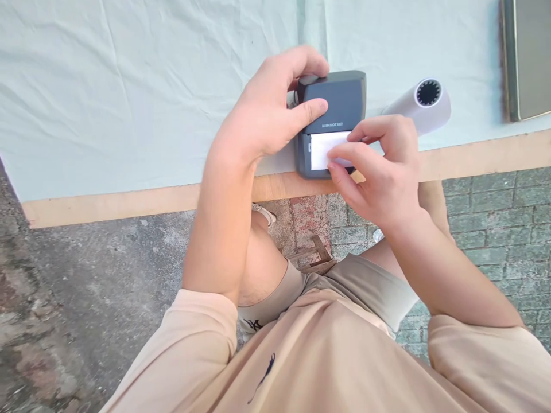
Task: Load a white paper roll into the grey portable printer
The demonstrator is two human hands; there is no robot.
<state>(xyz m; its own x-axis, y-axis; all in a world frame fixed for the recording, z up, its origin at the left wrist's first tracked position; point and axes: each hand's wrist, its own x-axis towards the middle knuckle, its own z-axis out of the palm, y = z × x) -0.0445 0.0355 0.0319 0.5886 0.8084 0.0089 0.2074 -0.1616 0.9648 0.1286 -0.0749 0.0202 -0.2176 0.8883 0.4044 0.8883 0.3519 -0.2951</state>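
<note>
A dark grey label printer (pixel 338 100) marked NIIMBOT sits at the table's front edge. My left hand (pixel 278 100) steadies it from the left, thumb on its top cover and fingers curled over its far side. A white label (pixel 321 150) lies across the printer's front part, below the cover. My right hand (pixel 383 163) pinches this label near its right side with thumb and index finger. The right end of the label is hidden behind those fingers.
Right of the printer, a white roll (pixel 434 109) with a black toothed core lies on the pale blue cloth (pixel 172 86). A dark-edged flat object (pixel 531 57) is at the far right. The wooden table edge (pixel 112 203) runs in front of my knees.
</note>
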